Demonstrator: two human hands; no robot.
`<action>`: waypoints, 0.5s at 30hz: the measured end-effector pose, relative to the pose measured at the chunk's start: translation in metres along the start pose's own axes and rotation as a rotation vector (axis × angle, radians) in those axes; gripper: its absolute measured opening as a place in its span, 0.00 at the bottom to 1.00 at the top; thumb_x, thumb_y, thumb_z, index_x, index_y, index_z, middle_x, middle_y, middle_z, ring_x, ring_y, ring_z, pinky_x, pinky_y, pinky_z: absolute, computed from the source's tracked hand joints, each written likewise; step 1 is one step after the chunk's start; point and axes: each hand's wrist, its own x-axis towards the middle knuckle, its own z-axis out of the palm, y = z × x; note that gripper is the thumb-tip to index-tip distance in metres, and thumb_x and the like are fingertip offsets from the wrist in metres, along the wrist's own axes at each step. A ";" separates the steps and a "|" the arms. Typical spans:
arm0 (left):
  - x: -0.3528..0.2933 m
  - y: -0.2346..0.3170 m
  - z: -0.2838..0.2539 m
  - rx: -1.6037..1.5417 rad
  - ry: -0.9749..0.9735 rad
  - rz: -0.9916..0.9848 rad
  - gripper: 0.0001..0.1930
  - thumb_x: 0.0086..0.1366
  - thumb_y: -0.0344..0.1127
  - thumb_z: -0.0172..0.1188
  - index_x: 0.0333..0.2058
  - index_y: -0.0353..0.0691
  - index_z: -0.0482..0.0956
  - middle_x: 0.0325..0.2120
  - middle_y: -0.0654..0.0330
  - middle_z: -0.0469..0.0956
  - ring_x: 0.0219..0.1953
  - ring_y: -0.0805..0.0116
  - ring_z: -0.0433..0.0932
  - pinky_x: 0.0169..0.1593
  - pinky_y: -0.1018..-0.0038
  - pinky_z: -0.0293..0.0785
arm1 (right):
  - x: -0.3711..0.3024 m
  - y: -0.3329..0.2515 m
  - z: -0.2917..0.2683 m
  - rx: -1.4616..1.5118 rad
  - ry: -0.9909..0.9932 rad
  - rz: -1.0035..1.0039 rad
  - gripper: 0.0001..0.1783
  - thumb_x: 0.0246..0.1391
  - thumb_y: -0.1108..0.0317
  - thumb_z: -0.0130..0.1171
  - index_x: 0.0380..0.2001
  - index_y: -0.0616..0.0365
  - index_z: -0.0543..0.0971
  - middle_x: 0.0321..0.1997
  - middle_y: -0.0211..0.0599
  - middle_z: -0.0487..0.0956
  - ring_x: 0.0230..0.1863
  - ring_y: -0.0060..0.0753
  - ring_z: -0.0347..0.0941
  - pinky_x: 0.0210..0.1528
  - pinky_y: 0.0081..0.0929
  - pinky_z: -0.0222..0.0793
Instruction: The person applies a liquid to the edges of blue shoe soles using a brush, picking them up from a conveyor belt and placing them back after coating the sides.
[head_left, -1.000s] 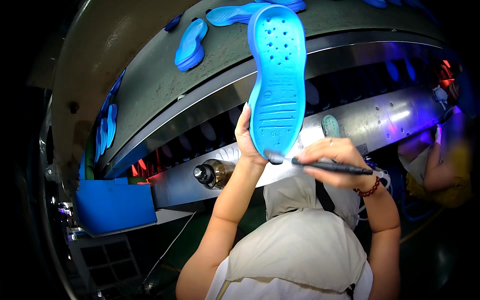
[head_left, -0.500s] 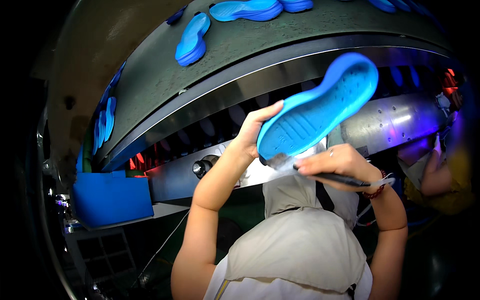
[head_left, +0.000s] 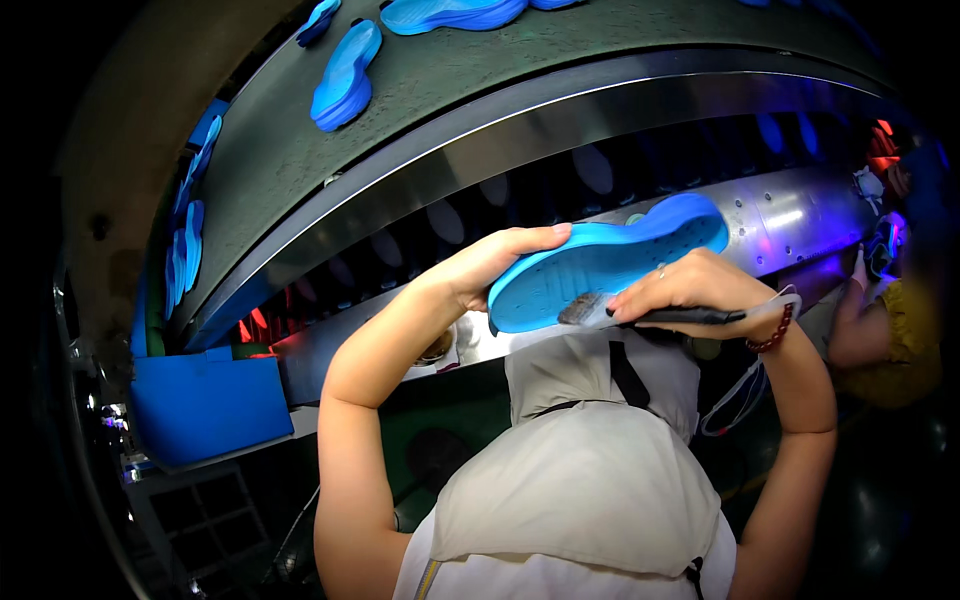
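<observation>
A bright blue shoe sole [head_left: 540,278] is held tilted before me, its hollow inner side with ridges and small pits facing me. My left hand [head_left: 490,262] is closed round its left end, the thumb along the upper rim. In my right hand [head_left: 700,290] is a brush [head_left: 590,310] with a black handle, gripped between the fingers. Its flat bristles lie against the sole's inside near the lower rim. A thin clear tube by the right wrist seems to join the handle's back end. The sole's underside is hidden.
Several blue soles [head_left: 347,75] lie on a dark green conveyor belt [head_left: 450,75] beyond a metal rail [head_left: 420,185]. Below runs a metal ledge [head_left: 800,215]. A blue box-shaped part [head_left: 210,410] stands at left. At right, a co-worker's arm [head_left: 862,325] shows beside yellow cloth.
The sole has come lower and tipped to lie flatter. The brush has shifted from the sole's lower left edge to its inside. The soles on the belt appear farther left.
</observation>
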 end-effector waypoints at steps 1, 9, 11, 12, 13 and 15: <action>0.001 0.002 -0.001 0.055 0.020 -0.010 0.32 0.54 0.54 0.56 0.50 0.35 0.67 0.43 0.44 0.70 0.42 0.58 0.73 0.41 0.67 0.73 | 0.000 -0.002 -0.003 -0.071 -0.069 0.012 0.09 0.42 0.73 0.58 0.31 0.55 0.78 0.34 0.37 0.79 0.38 0.37 0.75 0.38 0.27 0.70; 0.002 0.003 -0.003 0.224 0.122 0.002 0.32 0.57 0.56 0.52 0.49 0.33 0.68 0.41 0.45 0.72 0.39 0.62 0.76 0.39 0.72 0.74 | -0.004 0.013 -0.022 -0.082 -0.085 0.105 0.10 0.40 0.70 0.60 0.31 0.57 0.79 0.35 0.39 0.79 0.38 0.41 0.75 0.41 0.28 0.69; 0.003 -0.006 -0.011 0.130 0.118 0.030 0.32 0.57 0.54 0.52 0.52 0.34 0.65 0.43 0.45 0.71 0.40 0.60 0.75 0.41 0.69 0.74 | -0.003 0.006 -0.026 -0.144 -0.157 0.147 0.11 0.40 0.69 0.61 0.31 0.57 0.79 0.35 0.39 0.79 0.38 0.40 0.75 0.41 0.28 0.69; 0.005 -0.010 -0.017 0.042 0.097 0.037 0.32 0.57 0.54 0.53 0.53 0.34 0.64 0.44 0.45 0.70 0.42 0.58 0.74 0.42 0.67 0.73 | -0.004 0.010 -0.027 -0.074 -0.144 0.183 0.14 0.39 0.67 0.63 0.33 0.59 0.79 0.34 0.41 0.79 0.37 0.39 0.75 0.40 0.27 0.69; 0.007 -0.010 -0.019 -0.042 0.070 0.048 0.33 0.56 0.54 0.54 0.53 0.35 0.63 0.45 0.45 0.69 0.43 0.57 0.73 0.43 0.65 0.73 | -0.005 0.007 -0.031 -0.005 -0.093 0.209 0.13 0.41 0.73 0.62 0.35 0.61 0.79 0.33 0.41 0.80 0.30 0.30 0.77 0.33 0.21 0.72; 0.014 -0.018 -0.015 -0.241 -0.065 0.101 0.31 0.58 0.52 0.51 0.55 0.37 0.61 0.49 0.45 0.67 0.46 0.52 0.72 0.44 0.57 0.72 | -0.008 0.007 -0.017 0.539 0.139 0.425 0.12 0.42 0.74 0.61 0.34 0.63 0.79 0.28 0.39 0.80 0.24 0.22 0.75 0.28 0.16 0.70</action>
